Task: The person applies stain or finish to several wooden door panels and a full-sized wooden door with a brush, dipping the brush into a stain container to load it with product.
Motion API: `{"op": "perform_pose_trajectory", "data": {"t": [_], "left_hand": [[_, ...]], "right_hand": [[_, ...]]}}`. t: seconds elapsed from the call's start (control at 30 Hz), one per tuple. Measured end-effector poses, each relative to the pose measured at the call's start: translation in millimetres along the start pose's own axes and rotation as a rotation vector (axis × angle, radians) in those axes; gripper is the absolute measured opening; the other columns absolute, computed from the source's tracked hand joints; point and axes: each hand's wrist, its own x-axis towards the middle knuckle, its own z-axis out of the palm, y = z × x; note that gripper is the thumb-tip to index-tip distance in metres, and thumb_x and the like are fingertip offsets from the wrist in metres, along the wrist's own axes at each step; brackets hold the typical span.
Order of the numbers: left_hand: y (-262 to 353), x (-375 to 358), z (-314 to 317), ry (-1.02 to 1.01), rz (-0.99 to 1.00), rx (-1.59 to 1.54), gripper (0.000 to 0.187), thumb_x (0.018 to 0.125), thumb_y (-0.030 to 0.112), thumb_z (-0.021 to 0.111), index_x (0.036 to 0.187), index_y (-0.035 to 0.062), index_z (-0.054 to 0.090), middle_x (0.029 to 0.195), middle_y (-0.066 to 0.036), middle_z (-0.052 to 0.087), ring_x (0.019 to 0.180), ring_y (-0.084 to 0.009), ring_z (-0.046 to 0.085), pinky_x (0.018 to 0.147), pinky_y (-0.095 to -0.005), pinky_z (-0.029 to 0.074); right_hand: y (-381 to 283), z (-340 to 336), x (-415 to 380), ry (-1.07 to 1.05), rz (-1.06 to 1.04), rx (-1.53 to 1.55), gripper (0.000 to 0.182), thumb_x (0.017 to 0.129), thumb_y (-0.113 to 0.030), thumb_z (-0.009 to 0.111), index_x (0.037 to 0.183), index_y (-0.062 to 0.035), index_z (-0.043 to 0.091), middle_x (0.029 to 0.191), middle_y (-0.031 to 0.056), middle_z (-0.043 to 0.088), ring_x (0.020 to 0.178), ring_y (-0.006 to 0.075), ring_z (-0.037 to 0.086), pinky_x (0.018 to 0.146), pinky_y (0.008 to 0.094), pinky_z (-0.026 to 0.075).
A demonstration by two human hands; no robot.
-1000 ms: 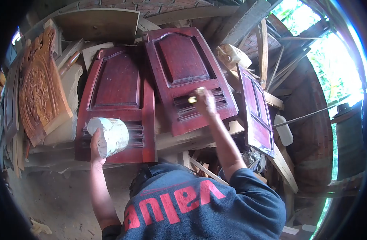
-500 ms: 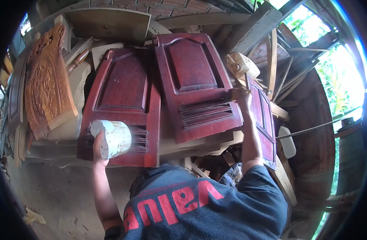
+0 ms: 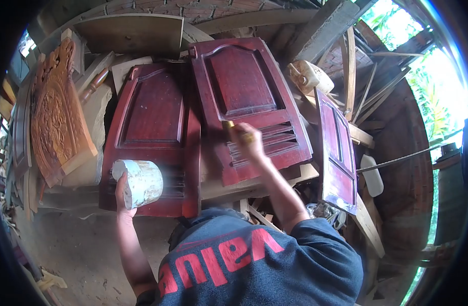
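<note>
My left hand (image 3: pixel 123 196) grips a whitish, stained plastic tub (image 3: pixel 143 181) by its side, the fingers mostly hidden behind it. The tub is tilted in front of the slats of the left dark-red cabinet door (image 3: pixel 155 109). My right hand (image 3: pixel 249 144) is closed around a paintbrush (image 3: pixel 228 125), slightly blurred. The brush's yellowish end is at the left side of the second red panelled door (image 3: pixel 241 81), just above its slats; whether the bristles touch the wood cannot be seen.
A narrower glossy red door (image 3: pixel 337 148) leans at the right, below a dirty plastic jug (image 3: pixel 311 76). At the left stands a carved wooden panel (image 3: pixel 60 117). Loose planks (image 3: pixel 366 224) and a taut rope (image 3: pixel 397 163) lie on the right side.
My right hand has swung left with the brush, from the second door's right edge to its left side. The tub in my left hand has shifted slightly left and down.
</note>
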Motion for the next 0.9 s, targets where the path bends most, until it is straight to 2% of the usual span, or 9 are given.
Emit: {"op": "perform_pose_trajectory", "data": {"t": [0.07,0.13,0.23,0.37,0.47,0.6,0.73,0.8,0.9], "left_hand": [[-2.2,1.0,-2.7,0.022,0.004,0.008,0.058,0.092,0.040,0.057,0.136,0.0055,0.044,0.127,-0.008,0.054,0.119,-0.0220,0.052,0.101,-0.0398,0.042],[-3.1,0.2,-4.5,0.054,0.014,0.008,0.058,0.092,0.041,0.057,0.136,0.0056,0.044,0.127,-0.008,0.054,0.119,-0.0219,0.052,0.101,-0.0399,0.042],[-3.5,-1.5,-1.8,0.011,0.032,0.015,0.058,0.092,0.041,0.057,0.136,0.0057,0.044,0.128,-0.008,0.054,0.120,-0.0214,0.052,0.101,-0.0393,0.042],[-6.1,-3.9,0.6,0.030,0.074,0.027,0.057,0.092,0.041,0.057,0.135,0.0050,0.046,0.126,-0.007,0.055,0.118,-0.0209,0.053,0.101,-0.0388,0.042],[-3.2,-7.4,9.2,0.042,0.087,0.037,0.057,0.092,0.040,0.057,0.134,0.0041,0.047,0.124,-0.007,0.057,0.117,-0.0207,0.055,0.101,-0.0383,0.042],[-1.4,-14.6,14.3,0.065,0.042,-0.031,0.059,0.091,0.042,0.058,0.135,0.0037,0.045,0.126,-0.008,0.056,0.117,-0.0212,0.054,0.100,-0.0383,0.042],[11.0,-47.5,25.3,0.158,0.121,-0.051,0.063,0.091,0.045,0.059,0.137,0.0043,0.043,0.129,-0.010,0.055,0.117,-0.0242,0.055,0.100,-0.0414,0.043],[21.2,-74.5,26.7,0.217,0.137,-0.127,0.062,0.091,0.044,0.059,0.136,0.0043,0.043,0.127,-0.011,0.055,0.115,-0.0249,0.056,0.099,-0.0429,0.045],[20.1,-110.9,-11.2,0.327,0.225,-0.186,0.061,0.090,0.043,0.061,0.134,0.0034,0.045,0.126,-0.011,0.056,0.115,-0.0249,0.057,0.097,-0.0431,0.047]], "right_hand": [[41.2,-56.2,8.9,-0.008,0.048,-0.208,0.008,0.089,-0.011,0.063,0.089,-0.0038,0.066,0.079,0.0096,0.067,0.072,0.0195,0.066,0.062,0.0334,0.052],[68.0,-119.9,25.0,-0.015,0.460,-0.019,0.015,0.091,-0.016,0.061,0.088,-0.0020,0.066,0.076,0.0097,0.067,0.067,0.0161,0.067,0.057,0.0322,0.052],[135.7,-187.6,42.0,0.117,0.039,-0.470,0.013,0.091,-0.016,0.061,0.084,-0.0061,0.065,0.064,0.0064,0.064,0.057,0.0131,0.062,0.053,0.0299,0.049],[90.8,-148.6,67.9,0.076,0.135,-0.858,0.031,0.088,-0.035,0.059,0.084,-0.0052,0.065,0.077,0.0187,0.068,0.072,0.0376,0.067,0.064,0.0467,0.053],[33.1,-49.7,47.2,-0.261,0.149,-0.850,0.019,0.080,-0.022,0.067,0.095,-0.0123,0.063,0.090,0.0148,0.066,0.087,0.0341,0.065,0.076,0.0482,0.051],[-50.2,55.1,18.8,-0.337,-0.238,-0.420,0.019,0.078,-0.018,0.070,0.093,-0.0087,0.064,0.082,0.0151,0.066,0.081,0.0313,0.067,0.066,0.0445,0.053],[-88.7,90.7,30.2,-0.550,0.032,0.256,0.024,0.089,-0.027,0.065,0.097,-0.0043,0.066,0.073,0.0164,0.067,0.068,0.0290,0.070,0.060,0.0369,0.052],[-87.5,91.7,30.5,-0.640,-0.098,0.315,0.019,0.088,-0.019,0.068,0.097,-0.0029,0.065,0.075,0.0090,0.068,0.067,0.0126,0.065,0.060,0.0294,0.052],[-73.8,69.8,34.4,-0.874,-0.207,0.314,0.021,0.090,-0.026,0.065,0.098,-0.0069,0.067,0.073,0.0125,0.068,0.067,0.0242,0.069,0.061,0.0324,0.054]]}}
